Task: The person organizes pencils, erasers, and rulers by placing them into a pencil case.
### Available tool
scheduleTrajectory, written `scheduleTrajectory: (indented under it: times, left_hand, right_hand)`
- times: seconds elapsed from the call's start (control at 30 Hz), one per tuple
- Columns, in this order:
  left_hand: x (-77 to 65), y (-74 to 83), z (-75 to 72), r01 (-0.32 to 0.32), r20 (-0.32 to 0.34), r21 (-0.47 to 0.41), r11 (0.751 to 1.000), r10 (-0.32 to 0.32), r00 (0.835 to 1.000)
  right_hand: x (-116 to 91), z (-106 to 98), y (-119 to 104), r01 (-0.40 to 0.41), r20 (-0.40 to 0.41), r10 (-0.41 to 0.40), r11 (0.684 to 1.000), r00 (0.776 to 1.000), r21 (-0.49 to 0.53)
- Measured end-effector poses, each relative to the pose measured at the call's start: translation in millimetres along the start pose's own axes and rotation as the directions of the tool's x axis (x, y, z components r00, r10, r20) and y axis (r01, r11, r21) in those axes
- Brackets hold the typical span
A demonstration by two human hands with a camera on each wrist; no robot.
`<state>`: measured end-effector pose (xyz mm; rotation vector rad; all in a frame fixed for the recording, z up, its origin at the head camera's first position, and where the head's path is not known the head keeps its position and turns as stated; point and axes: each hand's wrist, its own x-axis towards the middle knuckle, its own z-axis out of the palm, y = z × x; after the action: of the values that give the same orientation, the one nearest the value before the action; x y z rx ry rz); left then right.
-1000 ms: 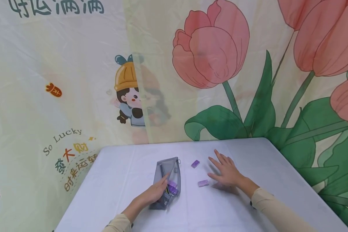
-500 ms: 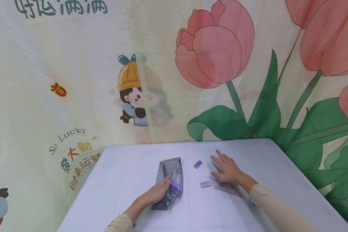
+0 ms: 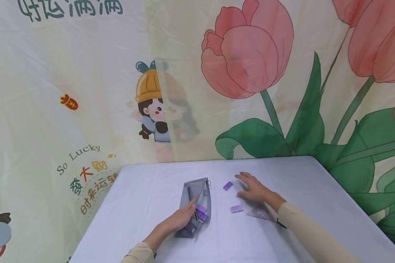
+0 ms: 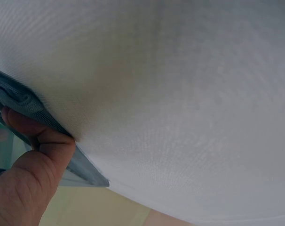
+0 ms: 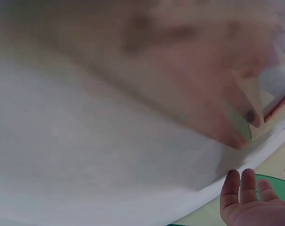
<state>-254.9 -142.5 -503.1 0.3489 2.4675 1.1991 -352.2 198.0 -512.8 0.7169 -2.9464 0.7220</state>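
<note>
A grey mesh pencil case (image 3: pixel 201 186) lies on the white table, its mouth gaping toward the right. My left hand (image 3: pixel 180 219) grips its near left edge; in the left wrist view the thumb (image 4: pixel 48 136) is bent over the grey rim. Purple blocks (image 3: pixel 202 214) and slim pencil-like sticks show inside. My right hand (image 3: pixel 255 189) hovers right of the case with its fingers spread and nothing in them. Just left of its fingertips lies a small purple eraser-like block (image 3: pixel 228 186). A second purple block (image 3: pixel 237 209) rests nearer to me.
Under my right wrist lies a see-through pinkish triangle, like a set square (image 3: pixel 260 212), large and blurred in the right wrist view. The white table (image 3: pixel 145 204) meets a printed cloth backdrop (image 3: pixel 102 73) with tulips at its far edge.
My right hand has moved left and a little lower toward the farther purple block, uncovering more of the triangle. The left hand keeps its grip on the pencil case. The head view has shifted slightly.
</note>
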Motion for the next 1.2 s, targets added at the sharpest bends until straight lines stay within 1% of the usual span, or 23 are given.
scheduleTrajectory:
  times: [0.1,0.23,0.37,0.5,0.57,0.67,0.8,0.97,1.2]
  left_hand:
    - [0.0,0.8,-0.5,-0.001,-0.006,-0.001,1.0,0.001,1.0]
    - [-0.8,1.1,-0.7,0.004,-0.004,-0.009,1.0,-0.004,1.0]
    - [-1.7,0.7,-0.7,0.003,-0.004,-0.017,1.0,-0.003,1.0]
    - [-1.2,-0.7,-0.4,0.007,-0.009,-0.013,1.0,-0.007,1.0]
    - [-0.8,-1.3,-0.3,0.012,-0.01,-0.011,1.0,-0.012,1.0]
    - [-0.4,-1.3,-0.4,0.027,-0.007,-0.014,1.0,-0.028,1.0]
    - [-0.1,-0.6,0.2,0.042,-0.006,-0.015,0.999,-0.042,0.999]
    - [-0.6,0.0,0.2,0.041,-0.007,-0.015,0.999,-0.042,0.999]
    - [-0.9,0.8,-1.2,0.034,-0.002,-0.018,0.999,-0.034,0.999]
  right_hand:
    - [6,2,2,0.002,0.008,-0.002,0.999,1.0,0.034]
    - [13,4,0,-0.021,0.037,0.018,0.994,0.999,0.109]
    - [18,7,-6,-0.008,0.046,0.0,0.985,0.999,0.171]
    - [25,10,-10,0.031,0.039,-0.038,0.984,0.999,0.176]
    - [28,12,-10,0.053,0.038,-0.06,0.987,0.997,0.154]
    - [33,15,-9,0.054,0.057,-0.063,0.988,0.996,0.141]
    - [37,16,-8,0.001,0.098,-0.014,0.991,0.995,0.131]
    - [37,17,-10,-0.066,0.121,0.049,0.988,0.991,0.142]
    - [33,15,-19,-0.091,0.126,0.071,0.983,0.99,0.159]
